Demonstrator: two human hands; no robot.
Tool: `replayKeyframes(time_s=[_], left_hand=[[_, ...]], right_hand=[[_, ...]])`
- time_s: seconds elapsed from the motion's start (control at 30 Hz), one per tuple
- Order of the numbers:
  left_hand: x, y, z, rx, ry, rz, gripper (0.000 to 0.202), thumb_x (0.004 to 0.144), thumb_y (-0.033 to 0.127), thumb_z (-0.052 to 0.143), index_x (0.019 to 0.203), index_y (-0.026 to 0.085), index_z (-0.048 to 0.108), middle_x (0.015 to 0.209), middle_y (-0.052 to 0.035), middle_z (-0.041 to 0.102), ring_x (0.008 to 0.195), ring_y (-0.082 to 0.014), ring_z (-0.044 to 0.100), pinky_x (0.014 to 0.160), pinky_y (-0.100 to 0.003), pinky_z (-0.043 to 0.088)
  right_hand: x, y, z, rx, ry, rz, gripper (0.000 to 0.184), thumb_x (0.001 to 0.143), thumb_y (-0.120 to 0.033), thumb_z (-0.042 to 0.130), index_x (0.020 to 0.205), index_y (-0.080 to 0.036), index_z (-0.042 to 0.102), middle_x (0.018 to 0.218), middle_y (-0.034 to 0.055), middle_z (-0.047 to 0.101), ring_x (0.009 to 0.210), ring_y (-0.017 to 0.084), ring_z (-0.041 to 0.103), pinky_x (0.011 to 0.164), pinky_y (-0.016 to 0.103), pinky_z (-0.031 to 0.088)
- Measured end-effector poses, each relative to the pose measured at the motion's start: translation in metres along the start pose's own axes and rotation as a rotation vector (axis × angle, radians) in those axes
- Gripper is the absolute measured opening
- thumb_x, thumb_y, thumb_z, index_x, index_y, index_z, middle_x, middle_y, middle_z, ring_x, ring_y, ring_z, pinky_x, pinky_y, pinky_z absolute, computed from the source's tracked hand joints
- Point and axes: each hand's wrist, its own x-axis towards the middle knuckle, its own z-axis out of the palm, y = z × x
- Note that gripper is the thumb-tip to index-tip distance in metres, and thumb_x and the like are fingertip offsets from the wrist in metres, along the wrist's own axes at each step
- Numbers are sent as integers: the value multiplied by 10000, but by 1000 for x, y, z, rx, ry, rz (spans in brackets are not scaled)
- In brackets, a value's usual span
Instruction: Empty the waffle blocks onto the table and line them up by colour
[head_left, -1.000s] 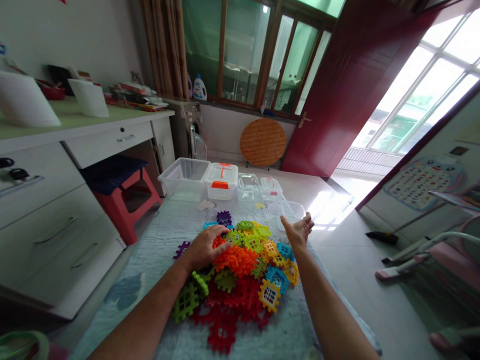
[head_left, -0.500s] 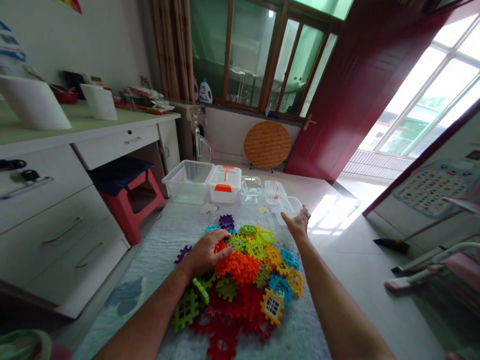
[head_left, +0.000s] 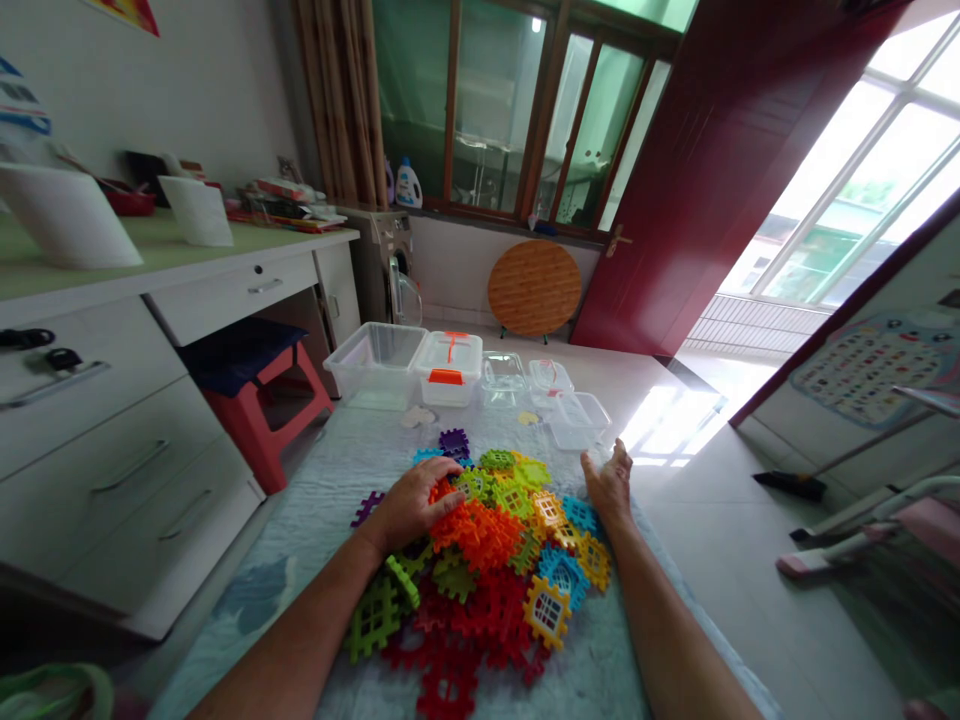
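A heap of coloured plastic interlocking tiles [head_left: 495,550] lies on a pale blue quilted cloth [head_left: 315,500]. My left hand [head_left: 411,500] rests palm down on the orange tiles at the heap's left side, fingers curled over them. At the right edge of the heap, my right hand [head_left: 609,482] is low and open, fingers together and stretched forward, touching the cloth beside a blue tile. A purple tile [head_left: 452,440] lies just beyond the heap.
Clear plastic boxes stand in a row at the cloth's far end: a large open tub [head_left: 373,362], a lidded box with orange latch [head_left: 448,367], smaller containers [head_left: 577,420]. A white desk with drawers [head_left: 112,400] and a red stool [head_left: 251,395] are at left.
My right hand has come down and back from near the small clear containers to the heap's right edge. The left hand has stayed on the orange tiles.
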Motion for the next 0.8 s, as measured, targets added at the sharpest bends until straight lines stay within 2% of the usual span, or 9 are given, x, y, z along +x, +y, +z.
replayKeyframes(time_s=[0.13,0.37,0.5,0.8], left_hand=[[0,2,-1,4,6,8,387,870,456,564,1139,190,643,1222,-101,655,1147,-260,587,1037,-382,431],[-1,4,-2,7,4,10,356,888,431,540,1131,190,638,1214,-97,656,1141,-248,585,1032,-382,433],[-1,3,-1,8,6,22,341,901,414,526,1131,189,639,1194,-97,661,1140,-244,582,1036,-394,428],[-3,4,-2,13,0,41,338,875,393,562,1118,182,664,1159,-100,680,1103,-245,603,1008,-390,449]], right_hand=[[-1,12,1,-26,-27,-23,777,793,-536,470,1376,-28,391,1371,239,450,1314,335,394,1119,486,309],[1,14,4,-210,-95,-34,584,832,-441,440,1260,-54,532,1247,224,563,1225,307,502,1051,419,395],[-1,11,2,-288,-125,-45,542,858,-418,421,1239,-58,555,1218,216,584,1190,295,532,1035,389,408],[6,6,4,-313,-173,-30,488,838,-390,456,1175,-71,607,1214,228,593,1153,325,551,1028,432,399]])
